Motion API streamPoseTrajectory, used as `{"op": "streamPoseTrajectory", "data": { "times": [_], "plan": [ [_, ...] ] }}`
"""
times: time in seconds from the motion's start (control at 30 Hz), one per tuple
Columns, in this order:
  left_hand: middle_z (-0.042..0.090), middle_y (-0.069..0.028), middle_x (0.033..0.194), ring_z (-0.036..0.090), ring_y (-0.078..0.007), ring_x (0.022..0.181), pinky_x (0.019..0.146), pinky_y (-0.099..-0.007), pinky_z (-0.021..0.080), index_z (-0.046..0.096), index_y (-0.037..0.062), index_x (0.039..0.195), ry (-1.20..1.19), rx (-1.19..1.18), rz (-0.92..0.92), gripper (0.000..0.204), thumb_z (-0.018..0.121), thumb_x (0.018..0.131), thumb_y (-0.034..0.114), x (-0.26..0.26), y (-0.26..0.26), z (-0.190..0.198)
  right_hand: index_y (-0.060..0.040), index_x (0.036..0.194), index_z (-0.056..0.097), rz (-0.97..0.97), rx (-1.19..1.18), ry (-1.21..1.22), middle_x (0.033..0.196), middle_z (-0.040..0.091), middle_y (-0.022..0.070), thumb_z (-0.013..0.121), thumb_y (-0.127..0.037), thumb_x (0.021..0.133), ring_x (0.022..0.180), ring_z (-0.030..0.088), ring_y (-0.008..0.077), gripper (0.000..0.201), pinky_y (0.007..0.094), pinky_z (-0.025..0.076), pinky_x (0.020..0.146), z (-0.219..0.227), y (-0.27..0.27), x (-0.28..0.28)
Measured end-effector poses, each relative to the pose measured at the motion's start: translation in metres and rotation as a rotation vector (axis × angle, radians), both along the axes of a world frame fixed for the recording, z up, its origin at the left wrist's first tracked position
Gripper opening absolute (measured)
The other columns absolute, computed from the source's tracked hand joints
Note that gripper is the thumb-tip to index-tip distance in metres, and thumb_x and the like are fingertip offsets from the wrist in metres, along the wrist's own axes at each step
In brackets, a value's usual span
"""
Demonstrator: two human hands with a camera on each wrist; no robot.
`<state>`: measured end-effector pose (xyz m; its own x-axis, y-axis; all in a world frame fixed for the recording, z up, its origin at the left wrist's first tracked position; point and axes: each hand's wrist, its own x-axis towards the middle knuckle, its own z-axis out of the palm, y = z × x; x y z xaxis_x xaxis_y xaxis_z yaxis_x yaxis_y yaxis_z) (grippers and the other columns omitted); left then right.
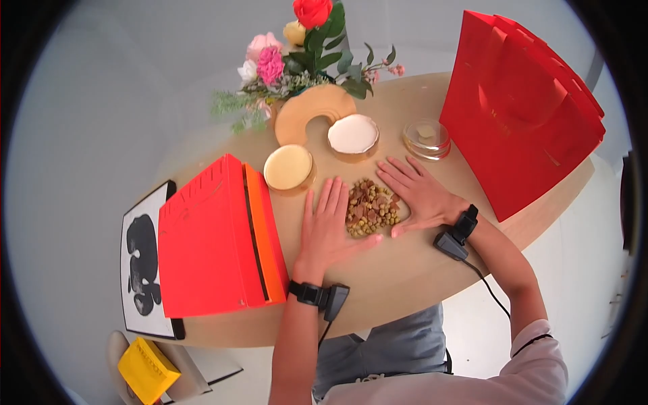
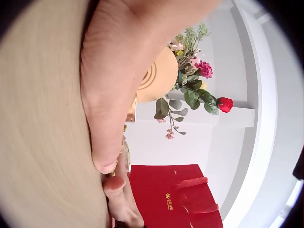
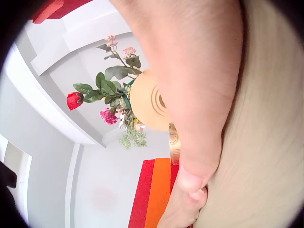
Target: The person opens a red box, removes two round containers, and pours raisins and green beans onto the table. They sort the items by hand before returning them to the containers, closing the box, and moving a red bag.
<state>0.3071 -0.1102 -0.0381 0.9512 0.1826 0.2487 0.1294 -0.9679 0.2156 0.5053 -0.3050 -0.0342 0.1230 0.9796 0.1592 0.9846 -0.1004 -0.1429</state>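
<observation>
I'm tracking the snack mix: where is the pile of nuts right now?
In the head view the pile of nuts lies loose on the round wooden table, near its middle, cupped between the left hand and right hand, just in front of the gold-lidded tin.

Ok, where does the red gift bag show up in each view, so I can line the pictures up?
Head: the red gift bag stands at upper right, on the table's far right edge.
Left wrist: it fills the bottom centre to right, gold logo showing.
Right wrist: only a red sliver at the top left corner, probably the bag.
Shared landmark: the red rose.
</observation>
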Motion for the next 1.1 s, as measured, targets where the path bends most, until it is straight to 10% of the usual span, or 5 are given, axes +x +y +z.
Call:
{"op": "streamPoseTrajectory", "data": {
  "times": [1.1],
  "plan": [
    [0.031, -0.0177, 0.17, 0.019, -0.0298, 0.162, 0.131, -0.0565, 0.008, 0.031, -0.0039, 0.162, 0.071, -0.084, -0.103, 0.142, 0.079, 0.061, 0.082, 0.026, 0.009, 0.007, 0.0045, 0.162, 0.027, 0.111, 0.043, 0.146, 0.168, 0.031, 0.0245, 0.078, -0.083, 0.066, 0.16, 0.023, 0.0351, 0.139, 0.0576, 0.012, 0.131, 0.006, 0.02, 0.012]
  ]
}}
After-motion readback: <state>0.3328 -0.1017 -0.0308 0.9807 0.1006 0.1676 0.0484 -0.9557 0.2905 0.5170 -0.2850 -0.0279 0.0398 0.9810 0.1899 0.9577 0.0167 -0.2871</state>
